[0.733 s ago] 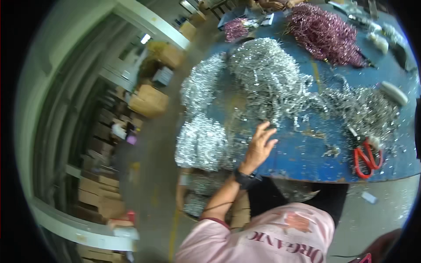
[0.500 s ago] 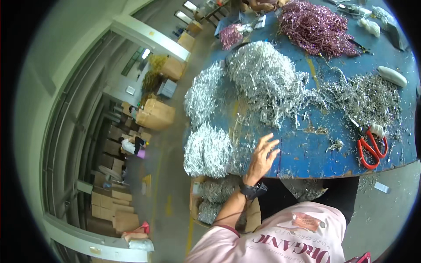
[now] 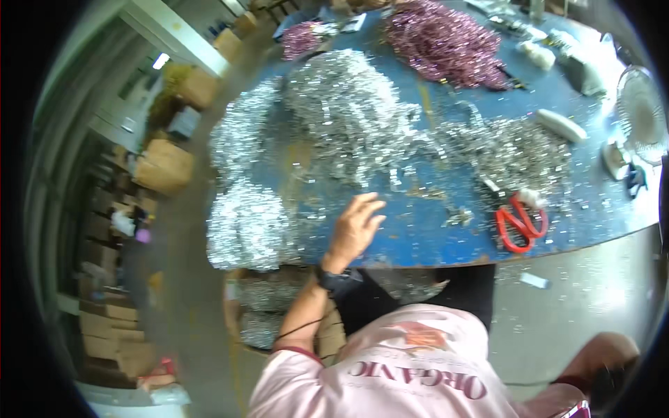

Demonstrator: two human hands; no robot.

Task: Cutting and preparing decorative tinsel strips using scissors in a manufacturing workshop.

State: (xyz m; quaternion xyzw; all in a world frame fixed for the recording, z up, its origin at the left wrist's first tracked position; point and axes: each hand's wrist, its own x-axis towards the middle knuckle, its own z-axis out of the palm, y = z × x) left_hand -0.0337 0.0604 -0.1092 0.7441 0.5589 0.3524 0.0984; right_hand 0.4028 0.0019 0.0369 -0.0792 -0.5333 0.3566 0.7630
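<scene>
OK, your left hand (image 3: pixel 354 226) lies flat on the blue table (image 3: pixel 446 230), fingers spread wide, palm down, holding nothing. It sits near the table's front edge, with a dark watch (image 3: pixel 337 282) on the wrist just off that edge.

Relative to the hand:
- Nearest thing is a clump of silver tinsel (image 3: pixel 247 223), just to its left, hanging over the table's left end. I can't tell whether the hand touches it.
- A big silver tinsel heap (image 3: pixel 348 111) is above it, further onto the table, with loose silver scraps trailing down almost to the fingertips.
- Another flatter silver tinsel patch (image 3: pixel 512 153) is up and to the right.
- Red-handled scissors (image 3: pixel 519 223) lie to the right, well apart, close to the front edge.
- A purple tinsel pile (image 3: pixel 446 42) is at the far side, beyond the silver heap.
- More silver tinsel sits in a cardboard box (image 3: pixel 261 313) below the table edge, under your forearm.

Your right hand is out of view, so I can't give its state.
</scene>
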